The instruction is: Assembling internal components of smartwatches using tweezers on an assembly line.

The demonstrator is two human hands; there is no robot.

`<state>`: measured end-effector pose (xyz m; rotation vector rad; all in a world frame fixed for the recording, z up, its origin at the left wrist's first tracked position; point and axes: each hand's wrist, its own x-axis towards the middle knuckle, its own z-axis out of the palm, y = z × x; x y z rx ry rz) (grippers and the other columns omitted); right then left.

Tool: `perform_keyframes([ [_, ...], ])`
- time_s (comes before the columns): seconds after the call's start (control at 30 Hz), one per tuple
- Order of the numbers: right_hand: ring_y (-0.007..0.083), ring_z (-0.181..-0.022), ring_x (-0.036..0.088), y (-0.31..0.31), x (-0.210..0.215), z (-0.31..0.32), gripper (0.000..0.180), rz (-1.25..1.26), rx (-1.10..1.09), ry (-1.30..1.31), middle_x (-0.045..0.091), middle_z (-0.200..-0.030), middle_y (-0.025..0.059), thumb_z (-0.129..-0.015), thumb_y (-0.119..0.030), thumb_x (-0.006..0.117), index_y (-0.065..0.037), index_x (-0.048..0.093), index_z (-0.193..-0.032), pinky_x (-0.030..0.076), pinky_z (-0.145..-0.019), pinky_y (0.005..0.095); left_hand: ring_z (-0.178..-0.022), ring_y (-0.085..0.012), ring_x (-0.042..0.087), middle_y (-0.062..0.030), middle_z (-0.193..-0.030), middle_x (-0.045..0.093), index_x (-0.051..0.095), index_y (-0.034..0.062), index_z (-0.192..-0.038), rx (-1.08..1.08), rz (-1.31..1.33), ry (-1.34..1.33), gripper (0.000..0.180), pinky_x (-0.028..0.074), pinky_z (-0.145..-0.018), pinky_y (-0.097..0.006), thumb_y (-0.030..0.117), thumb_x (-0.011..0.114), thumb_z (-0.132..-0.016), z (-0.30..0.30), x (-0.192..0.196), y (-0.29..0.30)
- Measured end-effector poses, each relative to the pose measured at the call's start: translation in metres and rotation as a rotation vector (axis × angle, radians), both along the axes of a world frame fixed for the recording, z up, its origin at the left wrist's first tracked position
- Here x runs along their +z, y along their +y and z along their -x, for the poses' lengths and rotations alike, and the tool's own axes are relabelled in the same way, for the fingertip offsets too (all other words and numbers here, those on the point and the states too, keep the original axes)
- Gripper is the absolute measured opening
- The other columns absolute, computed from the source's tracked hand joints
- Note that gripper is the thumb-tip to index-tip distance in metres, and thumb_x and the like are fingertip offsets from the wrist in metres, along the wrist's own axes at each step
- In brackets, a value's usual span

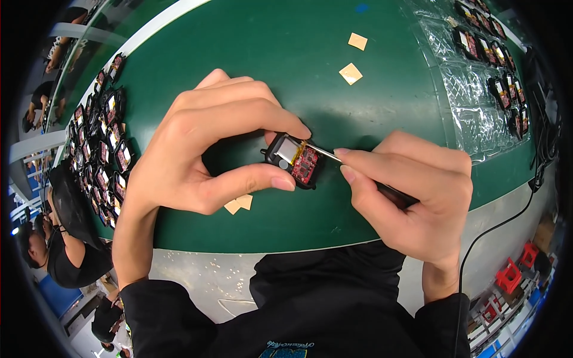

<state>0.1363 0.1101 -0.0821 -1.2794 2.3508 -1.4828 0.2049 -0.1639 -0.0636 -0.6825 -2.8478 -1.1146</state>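
Note:
Between the thumb and fingers of my left hand (209, 140) is a small black device housing (276, 160), open on top. Inside it lie a silver battery (287, 149) with yellow tape at one end and a red circuit board (306, 164). My right hand (412, 191) pinches a pair of slim metal tweezers or a similar pointed tool (322, 152); its dark rear part shows under the fingers. The tool's tip meets the device near the yellow tape and the board's upper edge. Whether it grips anything there is too small to tell.
The green table (286, 227) carries several similar devices (101, 149) crowded at the left. More devices (486, 48) stand at the far right beside clear plastic trays (477, 107). Square tan pads (351, 74) lie about, some near my left wrist. A black cable (495, 235) hangs at right.

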Motion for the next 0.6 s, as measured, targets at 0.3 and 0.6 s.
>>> perform_keyframes([
  [0.3, 0.0116, -0.048, 0.053, 0.0063, 0.003, 0.0008, 0.02, 0.003, 0.009, -0.031, 0.066, -0.07, 0.0046, -0.078, 0.008, 0.082, 0.001, 0.084, -0.097, 0.038, -0.045, 0.0282, -0.083, -0.0205, 0.068, -0.0066, -0.096, 0.078, 0.083, 0.0019, -0.112, -0.006, -0.022, 0.001, 0.057, 0.038, -0.078, -0.035, 0.036, 0.098, -0.068, -0.0013, -0.0006, -0.0037],
  [0.6, 0.0159, -0.051, 0.057, 0.0037, 0.0015, -0.0031, 0.015, 0.127, -0.11, -0.094, 0.064, -0.072, 0.006, -0.085, 0.004, 0.081, 0.0, 0.082, -0.1, 0.042, -0.047, 0.0322, -0.075, -0.0212, 0.064, -0.0041, -0.087, 0.071, 0.081, 0.0044, -0.116, 0.005, 0.083, 0.121, 0.059, 0.041, -0.074, -0.036, 0.028, 0.103, -0.067, -0.002, 0.0048, 0.0058],
])
